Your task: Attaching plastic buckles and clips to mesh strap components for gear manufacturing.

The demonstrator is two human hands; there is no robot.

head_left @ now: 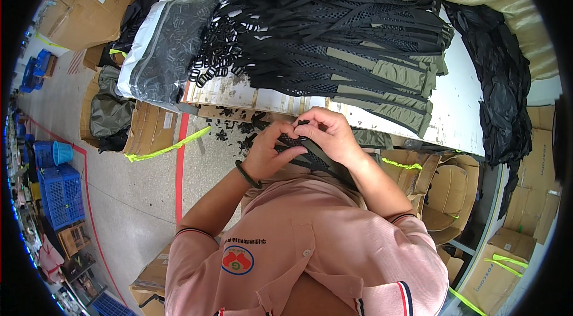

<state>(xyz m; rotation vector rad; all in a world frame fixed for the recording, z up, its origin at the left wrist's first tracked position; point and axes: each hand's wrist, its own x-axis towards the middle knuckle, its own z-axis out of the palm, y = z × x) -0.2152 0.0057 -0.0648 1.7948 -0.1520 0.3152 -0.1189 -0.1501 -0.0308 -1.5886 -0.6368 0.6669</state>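
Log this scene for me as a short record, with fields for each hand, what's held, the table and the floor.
Left hand: fingers pinched at the held piece; dark bracelet on the wrist
Right hand: gripping the same piece, close beside the left
Held piece: dark strap, partly hidden by the fingers
Table: heap of black and olive straps, loose black buckles, clear plastic bag of dark parts
Floor: open cardboard box holding olive fabric; blue crates
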